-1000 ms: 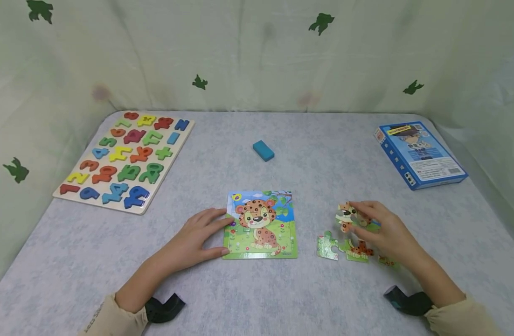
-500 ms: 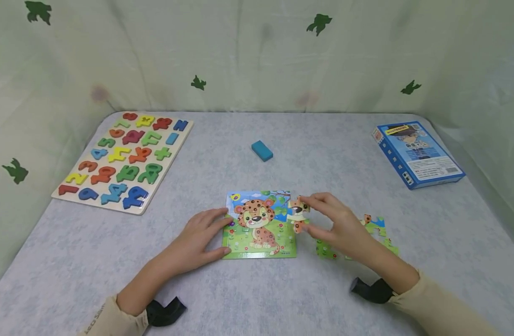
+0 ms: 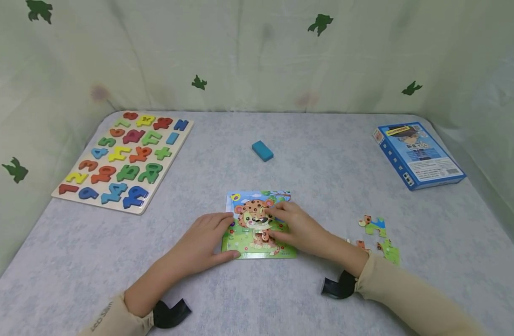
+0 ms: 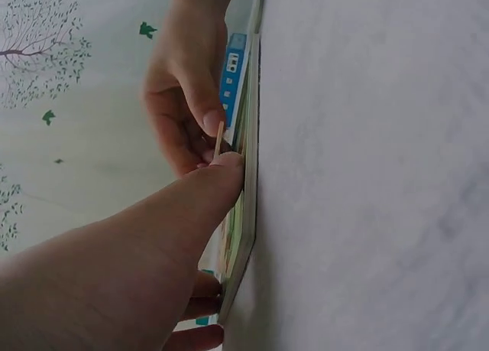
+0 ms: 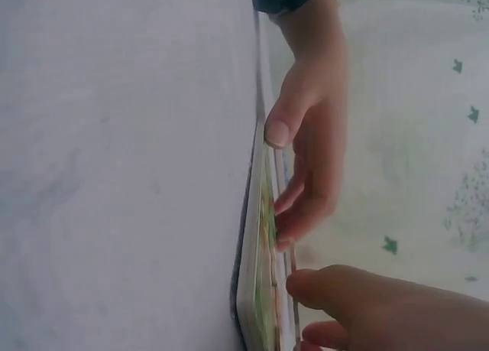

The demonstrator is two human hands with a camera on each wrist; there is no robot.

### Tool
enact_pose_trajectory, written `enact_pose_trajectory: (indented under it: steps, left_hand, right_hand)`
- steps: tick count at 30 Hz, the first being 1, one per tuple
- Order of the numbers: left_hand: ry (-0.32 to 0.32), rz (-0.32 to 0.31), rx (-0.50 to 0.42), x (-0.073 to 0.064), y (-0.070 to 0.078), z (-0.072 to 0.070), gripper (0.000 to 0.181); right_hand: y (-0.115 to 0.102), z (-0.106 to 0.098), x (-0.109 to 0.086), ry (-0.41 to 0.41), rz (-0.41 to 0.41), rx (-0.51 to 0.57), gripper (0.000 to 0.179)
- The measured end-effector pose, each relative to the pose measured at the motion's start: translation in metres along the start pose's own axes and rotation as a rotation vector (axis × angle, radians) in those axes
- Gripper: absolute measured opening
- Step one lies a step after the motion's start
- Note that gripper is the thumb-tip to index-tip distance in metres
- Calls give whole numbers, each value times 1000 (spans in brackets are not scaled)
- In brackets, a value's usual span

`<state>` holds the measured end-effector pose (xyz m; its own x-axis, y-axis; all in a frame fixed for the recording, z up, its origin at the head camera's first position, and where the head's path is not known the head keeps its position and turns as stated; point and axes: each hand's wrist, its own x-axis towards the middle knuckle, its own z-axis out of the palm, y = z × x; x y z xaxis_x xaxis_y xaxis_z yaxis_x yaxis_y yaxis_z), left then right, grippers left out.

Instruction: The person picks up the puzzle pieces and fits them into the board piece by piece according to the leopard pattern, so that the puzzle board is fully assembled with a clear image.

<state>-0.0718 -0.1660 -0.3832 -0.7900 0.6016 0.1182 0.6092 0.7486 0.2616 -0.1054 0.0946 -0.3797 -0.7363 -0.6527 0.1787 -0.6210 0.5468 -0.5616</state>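
Observation:
A square leopard picture board [image 3: 244, 245] lies flat on the table. My left hand [image 3: 198, 245] rests along its left edge, thumb on the near left corner and fingers extended at the side. My right hand [image 3: 303, 231] pinches a jigsaw piece [image 3: 263, 222] between thumb and fingers, over the middle of the board. Parts of the leopard's face and spotted body are printed on the piece. The left wrist view shows this piece edge-on, tilted up from the board, between the right thumb [image 4: 212, 121] and the left thumb.
Several loose jigsaw pieces [image 3: 376, 227] lie right of the board, some partly behind the right forearm. A blue block [image 3: 263, 151] sits farther back. A number board [image 3: 156, 189] lies at the left, and a blue box [image 3: 425, 156] at the back right.
The right hand has carried the leopard-face piece left, from the loose pieces to over the board. The left hand has stayed at the board's left edge, its thumb shifting slightly inward.

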Motion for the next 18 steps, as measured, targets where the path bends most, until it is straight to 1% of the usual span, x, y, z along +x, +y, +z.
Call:
enact_pose_trajectory:
  steps: [3, 5, 11, 14, 18]
  left_hand:
    - [0, 20, 28, 4, 3, 0, 73]
    - [-12, 29, 52, 6, 4, 0, 72]
    - [-43, 83, 115, 10, 6, -1, 63]
    - [-43, 100, 117, 10, 5, -1, 60]
    - [-40, 102, 60, 10, 3, 0, 60]
  right_hand:
    - [2, 5, 5, 0, -17, -41, 44]
    - [2, 6, 8, -2, -22, -71, 45]
    - [-1, 6, 14, -32, -48, -142, 48]
    - [-3, 5, 16, -52, -40, -154, 47]
    - [-3, 3, 19, -72, -29, -158, 43]
